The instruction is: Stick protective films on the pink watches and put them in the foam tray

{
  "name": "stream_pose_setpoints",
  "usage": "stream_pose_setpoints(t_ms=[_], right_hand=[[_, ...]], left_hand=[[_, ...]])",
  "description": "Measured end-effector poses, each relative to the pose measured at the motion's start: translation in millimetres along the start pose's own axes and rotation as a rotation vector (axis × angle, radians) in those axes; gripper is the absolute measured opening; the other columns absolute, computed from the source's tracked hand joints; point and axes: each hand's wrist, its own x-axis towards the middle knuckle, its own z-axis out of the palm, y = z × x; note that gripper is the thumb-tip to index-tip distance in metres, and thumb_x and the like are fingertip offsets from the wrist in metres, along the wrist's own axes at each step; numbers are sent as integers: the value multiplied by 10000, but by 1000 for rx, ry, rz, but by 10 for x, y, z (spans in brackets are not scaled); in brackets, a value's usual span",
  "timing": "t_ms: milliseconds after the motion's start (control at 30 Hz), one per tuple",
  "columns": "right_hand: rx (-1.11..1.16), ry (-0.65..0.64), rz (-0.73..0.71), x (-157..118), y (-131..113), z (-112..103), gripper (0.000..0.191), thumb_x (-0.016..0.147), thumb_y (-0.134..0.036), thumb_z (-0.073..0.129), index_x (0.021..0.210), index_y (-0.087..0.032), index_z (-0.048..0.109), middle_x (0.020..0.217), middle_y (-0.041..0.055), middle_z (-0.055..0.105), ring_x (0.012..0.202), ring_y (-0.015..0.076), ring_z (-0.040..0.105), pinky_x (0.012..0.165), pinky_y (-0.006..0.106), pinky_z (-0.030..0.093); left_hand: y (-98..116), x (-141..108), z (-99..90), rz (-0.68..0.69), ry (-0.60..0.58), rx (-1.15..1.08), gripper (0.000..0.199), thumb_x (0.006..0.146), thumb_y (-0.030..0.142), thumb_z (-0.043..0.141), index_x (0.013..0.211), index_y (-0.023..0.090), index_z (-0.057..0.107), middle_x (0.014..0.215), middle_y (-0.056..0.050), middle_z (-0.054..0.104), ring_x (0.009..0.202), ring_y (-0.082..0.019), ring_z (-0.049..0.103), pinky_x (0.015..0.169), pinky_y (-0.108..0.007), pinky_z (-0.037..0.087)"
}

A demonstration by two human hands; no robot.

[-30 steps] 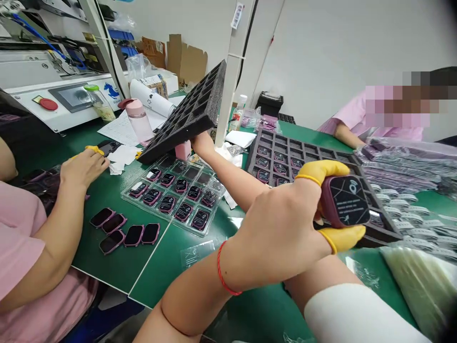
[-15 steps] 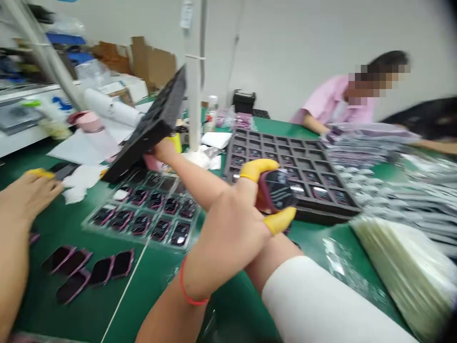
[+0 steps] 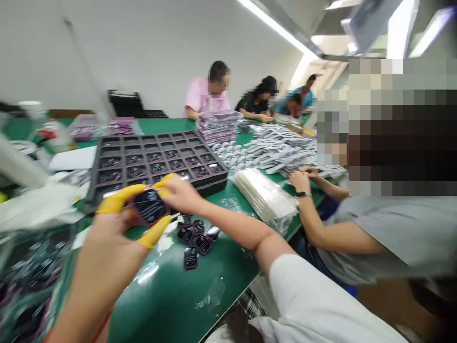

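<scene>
My left hand (image 3: 107,247), with yellow covers on thumb and finger, grips the edges of a dark square watch-like piece (image 3: 150,206) with light lines on its face. From the right, my right hand (image 3: 182,193) reaches to the piece's upper right corner, its yellow-covered fingertips pinched together there; what they pinch is too small to tell. Behind both hands stands a black compartment tray (image 3: 144,147) holding similar pieces in many cells. Several more pieces (image 3: 203,244) lie loose on the green table (image 3: 167,295) below my right hand.
A blurred clear tray (image 3: 35,267) of pieces is at the lower left. Right of the black tray lie a plastic-wrapped white stack (image 3: 264,195), grey straps (image 3: 282,147) and a purple bagged pile (image 3: 218,125). A grey-sleeved person (image 3: 371,238) works close on the right.
The view has swung right. My right hand has left the raised black foam tray and come to the piece in my left hand. The loose pieces near the right now show.
</scene>
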Motion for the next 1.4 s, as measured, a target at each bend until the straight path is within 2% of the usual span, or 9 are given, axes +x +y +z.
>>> stream_pose_setpoints(t_ms=[67, 167, 200, 300, 467, 667, 1100, 1200, 1400], right_hand=[[223, 131, -33, -179, 186, 25, 150, 916, -156, 580, 1034, -169, 671, 940, 33, 681, 875, 109, 637, 786, 230, 548], [513, 335, -12, -397, 400, -4, 194, 933, -126, 509, 1053, -170, 654, 987, 74, 633, 924, 152, 612, 764, 300, 551], [725, 448, -23, -475, 430, -41, 181, 909, -132, 557, 1045, -197, 657, 970, 59, 618, 894, 153, 610, 745, 313, 545], [973, 566, -191, -686, 414, -175, 298, 849, -79, 620, 1089, -252, 652, 923, 41, 596, 838, 151, 578, 711, 325, 523], [818, 553, -365, -734, 365, -161, 281, 837, -85, 623, 1088, -210, 636, 911, 66, 613, 846, 178, 540, 735, 362, 499], [687, 520, -445, -718, 343, -96, 119, 867, -133, 580, 910, -176, 683, 837, 76, 641, 859, 196, 535, 730, 359, 476], [655, 511, -423, -733, 288, -96, 122, 837, -111, 618, 893, -180, 701, 793, 66, 634, 842, 199, 530, 728, 359, 448], [667, 544, -382, -686, 295, -78, 139, 848, -112, 603, 911, -190, 699, 839, 70, 648, 865, 200, 541, 738, 367, 453], [641, 538, -417, -633, 275, -24, 193, 844, -91, 587, 681, -185, 632, 817, 72, 658, 842, 189, 536, 740, 354, 459]], left_hand=[[91, -27, 108, -103, 19, 0, 523, 721, 356, 748, 1185, 252, 528, 956, 2, 693, 791, -196, 679, 749, -333, 548], [112, -20, 194, -113, -14, -35, 523, 751, 288, 737, 1215, 232, 502, 902, 7, 686, 799, -162, 667, 778, -297, 539], [107, -23, 210, -101, -13, -31, 528, 757, 272, 734, 1226, 231, 494, 887, 11, 677, 786, -153, 660, 764, -283, 537], [104, -49, 263, -86, -18, 29, 516, 758, 249, 735, 1220, 227, 506, 935, 0, 663, 783, -142, 652, 730, -255, 534], [104, -72, 392, -67, -61, 140, 496, 756, 218, 713, 1213, 238, 520, 1097, -29, 659, 850, -149, 662, 749, -251, 534], [62, -62, 432, -101, -15, 188, 538, 710, 155, 705, 1215, 240, 543, 983, -4, 680, 813, -160, 665, 740, -263, 532], [46, -42, 438, -163, -11, 59, 536, 705, 124, 695, 1209, 223, 542, 942, 1, 682, 828, -155, 645, 748, -257, 511], [50, -47, 463, -181, -32, 72, 538, 706, 136, 708, 1209, 226, 538, 894, 11, 667, 740, -141, 622, 724, -265, 506], [26, -8, 472, -212, -44, 90, 571, 667, 105, 697, 1203, 223, 540, 766, 48, 602, 682, -125, 561, 662, -238, 463]])
